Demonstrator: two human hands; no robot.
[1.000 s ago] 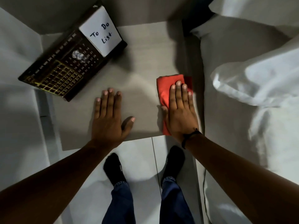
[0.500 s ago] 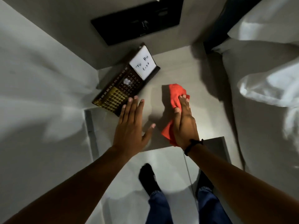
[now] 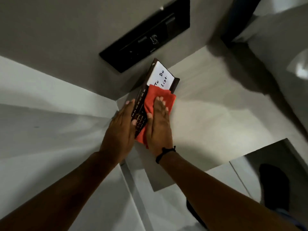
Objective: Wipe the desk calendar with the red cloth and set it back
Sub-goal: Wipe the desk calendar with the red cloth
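Right hand [image 3: 159, 125] presses the red cloth [image 3: 156, 99] flat onto the dark desk calendar with the white "To Do List" note [image 3: 160, 77], fingers extended. Left hand [image 3: 120, 129] braces the calendar's left edge, fingers straight, thumb on its face, on the pale tabletop [image 3: 216, 114] by the wall.

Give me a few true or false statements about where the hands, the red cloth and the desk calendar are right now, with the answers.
1. The right hand presses the red cloth flat against the desk calendar. True.
2. The left hand rests flat on the table, away from the calendar. False: it is at the calendar's left edge.
3. The white To Do List note is completely covered by the cloth. False: only its lower corner is covered.
4. A dark band circles the right wrist. True.
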